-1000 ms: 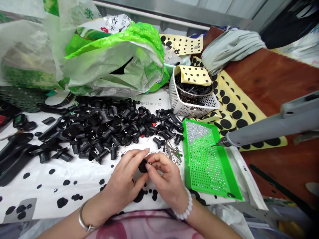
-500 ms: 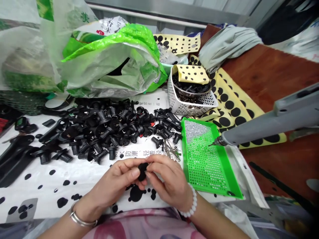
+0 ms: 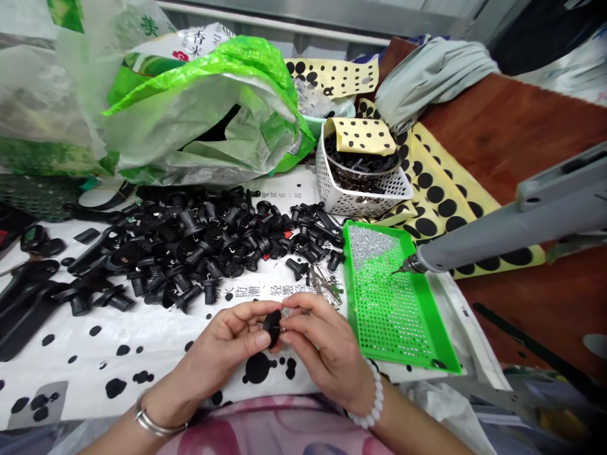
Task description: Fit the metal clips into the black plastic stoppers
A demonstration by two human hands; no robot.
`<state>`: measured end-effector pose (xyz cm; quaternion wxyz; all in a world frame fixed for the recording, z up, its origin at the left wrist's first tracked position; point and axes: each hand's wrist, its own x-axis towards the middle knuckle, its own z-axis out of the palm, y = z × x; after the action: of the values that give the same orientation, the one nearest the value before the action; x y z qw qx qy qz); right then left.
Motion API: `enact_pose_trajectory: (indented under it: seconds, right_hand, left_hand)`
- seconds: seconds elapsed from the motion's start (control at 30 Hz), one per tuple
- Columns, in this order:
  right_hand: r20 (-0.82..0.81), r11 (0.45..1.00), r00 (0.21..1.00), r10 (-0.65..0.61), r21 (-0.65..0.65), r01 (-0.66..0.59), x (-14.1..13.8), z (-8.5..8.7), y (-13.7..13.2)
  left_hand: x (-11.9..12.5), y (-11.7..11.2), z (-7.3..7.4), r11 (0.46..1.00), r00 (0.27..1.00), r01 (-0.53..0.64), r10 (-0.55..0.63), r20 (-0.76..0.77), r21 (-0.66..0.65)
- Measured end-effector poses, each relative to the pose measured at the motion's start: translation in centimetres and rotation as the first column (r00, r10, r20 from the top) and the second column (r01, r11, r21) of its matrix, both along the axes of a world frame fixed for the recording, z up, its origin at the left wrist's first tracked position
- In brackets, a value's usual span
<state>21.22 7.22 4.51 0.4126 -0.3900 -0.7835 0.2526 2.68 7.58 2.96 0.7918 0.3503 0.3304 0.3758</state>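
Note:
Close to the table's front edge, my left hand point(image 3: 239, 332) pinches a small black round plastic part point(image 3: 272, 327) between thumb and fingers. From the other side, my right hand point(image 3: 327, 351) meets it, thumb and forefinger pressed on a tiny metal piece point(image 3: 283, 329) at the part's face. My fingers hide much of both, so I cannot tell whether it is a screw or a pin. Just beyond my hands lie several flat metal strips point(image 3: 325, 283) and a large heap of black plastic knob-like parts point(image 3: 203, 240).
A green perforated tray point(image 3: 429, 316) holds small silvery pieces point(image 3: 372, 245). Over it reaches a grey electric screwdriver point(image 3: 474, 234). Behind stand a white basket point(image 3: 336, 197) of black parts, yellow sheets of black dots point(image 3: 439, 183) and a green-white plastic bag point(image 3: 208, 126).
The black part has turned in my fingers to show more edge-on. My right fingers have shifted slightly, and the metal piece now shows. The whole view has moved a little.

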Motion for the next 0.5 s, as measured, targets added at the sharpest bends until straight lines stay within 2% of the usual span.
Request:
enact_pose_trajectory:
  seconds: [0.17,0.27,0.5]
  right_hand:
    - [0.002,0.999,1.0,-0.01,-0.033,0.01,-0.29,-0.2,-0.28]
    - [0.008,0.999,1.0,0.002,-0.039,-0.002,-0.39,-0.35,-0.45]
    - [-0.058,0.986,0.998,0.022,-0.164,-0.032,-0.38,-0.2,-0.28]
  left_hand:
    - [-0.2,-0.19,-0.69,1.0,0.999,-0.004,0.004,-0.05,0.001]
    - [-0.13,-0.24,-0.82,1.0,1.0,-0.001,0.001,-0.027,-0.021]
    - [0.0,-0.29,-0.93,1.0,1.0,0.003,-0.003,0.0,-0.005]
